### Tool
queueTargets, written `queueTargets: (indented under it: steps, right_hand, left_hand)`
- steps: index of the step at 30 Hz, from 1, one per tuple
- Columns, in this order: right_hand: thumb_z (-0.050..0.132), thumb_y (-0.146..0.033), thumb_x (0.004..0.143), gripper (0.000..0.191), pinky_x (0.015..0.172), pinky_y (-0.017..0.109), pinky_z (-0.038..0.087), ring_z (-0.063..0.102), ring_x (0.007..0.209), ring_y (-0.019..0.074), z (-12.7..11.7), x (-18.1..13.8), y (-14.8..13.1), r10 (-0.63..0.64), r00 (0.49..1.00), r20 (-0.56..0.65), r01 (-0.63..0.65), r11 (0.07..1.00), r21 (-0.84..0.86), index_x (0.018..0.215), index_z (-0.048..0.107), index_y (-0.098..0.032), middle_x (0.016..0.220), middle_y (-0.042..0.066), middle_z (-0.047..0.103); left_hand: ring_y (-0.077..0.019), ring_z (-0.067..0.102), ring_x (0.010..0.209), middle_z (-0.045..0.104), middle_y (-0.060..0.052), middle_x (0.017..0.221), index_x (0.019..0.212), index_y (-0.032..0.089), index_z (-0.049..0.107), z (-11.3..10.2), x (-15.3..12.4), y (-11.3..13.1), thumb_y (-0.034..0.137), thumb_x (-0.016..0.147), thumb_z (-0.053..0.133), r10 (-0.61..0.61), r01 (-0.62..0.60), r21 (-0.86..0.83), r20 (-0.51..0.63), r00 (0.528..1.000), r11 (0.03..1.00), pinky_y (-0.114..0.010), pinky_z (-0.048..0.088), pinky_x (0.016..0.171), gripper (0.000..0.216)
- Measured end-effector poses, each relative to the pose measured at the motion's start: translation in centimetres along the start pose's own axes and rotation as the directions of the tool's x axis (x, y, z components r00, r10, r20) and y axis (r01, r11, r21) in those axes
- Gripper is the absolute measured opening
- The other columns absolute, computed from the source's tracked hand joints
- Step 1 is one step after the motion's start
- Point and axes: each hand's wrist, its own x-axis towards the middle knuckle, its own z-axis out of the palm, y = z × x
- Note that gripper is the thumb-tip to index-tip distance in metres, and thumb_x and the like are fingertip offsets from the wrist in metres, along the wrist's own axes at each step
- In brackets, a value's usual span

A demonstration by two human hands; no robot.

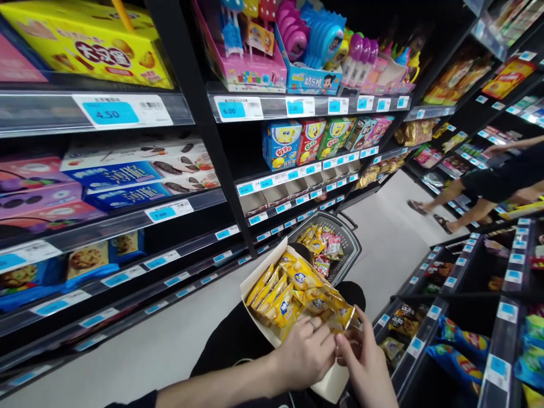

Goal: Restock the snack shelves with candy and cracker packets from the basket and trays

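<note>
Head view, clock read from the middle of the carton.

White open carton lies tilted over the person's dark-clad lap, below the middle of the view. Inside: yellow packets, several standing in a row toward 10 o'clock, others lying flatter toward 2.

Left hand, ring on one finger, reaches in at 5 to 6 o'clock; fingers curled over the packets at the near end. Cannot tell whether they pinch one; fingertips hidden.

Right hand at 4 o'clock, just beside the left. Thumb and fingers bent round the carton's near end, by a packet's shiny edge; whether pressed together on it, cannot tell.

At 1 o'clock, near: grey basket on the floor, yellow and pink packs inside.

Farther out: shelf with small coloured boxes at 12; blue-and-white biscuit boxes at 10; blue snack bags in a rack between 3 and 4. Another person, in dark clothes and sandals, stands at 2, well apart.
</note>
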Motion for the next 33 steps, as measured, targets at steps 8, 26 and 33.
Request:
queueTargets:
  steps: [8, 26, 33]
  right_hand:
    - [0.054, -0.039, 0.086, 0.056, 0.075, 0.030, 0.056, 0.069, 0.091, 0.0232, -1.5, -1.1, 2.3, -0.080, 0.994, -0.076, 0.091, 0.984, 0.151, 0.137, 0.042, -0.019, 0.103, 0.010, 0.072]
    - [0.072, -0.044, 0.071, 0.025, 0.068, 0.027, 0.054, 0.067, 0.074, 0.0221, -1.5, -1.3, 1.1, -0.052, 0.987, -0.154, 0.094, 0.957, 0.276, 0.076, 0.072, -0.020, 0.078, 0.006, 0.071]
    - [0.070, -0.046, 0.072, 0.023, 0.072, 0.030, 0.054, 0.068, 0.076, 0.0240, -0.8, -1.3, 1.2, -0.157, 0.971, -0.180, 0.180, 0.977, 0.117, 0.074, 0.077, -0.024, 0.079, 0.008, 0.074]
  left_hand:
    - [-0.0221, 0.053, 0.082, 0.061, -0.007, 0.079, 0.091, 0.018, 0.064, -0.3, 0.4, 0.0, 0.053, 0.084, 0.051, 0.076, -0.084, -0.314, -0.036, 0.996, 0.946, -0.037, 0.043, 0.079, 0.038]
    - [-0.0198, 0.057, 0.086, 0.065, -0.003, 0.085, 0.085, 0.016, 0.069, -1.4, 1.2, -2.5, 0.031, 0.056, 0.083, -0.441, 0.509, -0.831, 0.553, 0.707, -0.226, -0.030, 0.043, 0.078, 0.036]
    - [-0.0164, 0.055, 0.078, 0.060, 0.000, 0.075, 0.064, 0.015, 0.067, -1.1, 1.5, -2.1, 0.021, 0.053, 0.079, -0.575, 0.556, -0.830, 0.475, 0.666, -0.042, -0.027, 0.042, 0.076, 0.017]
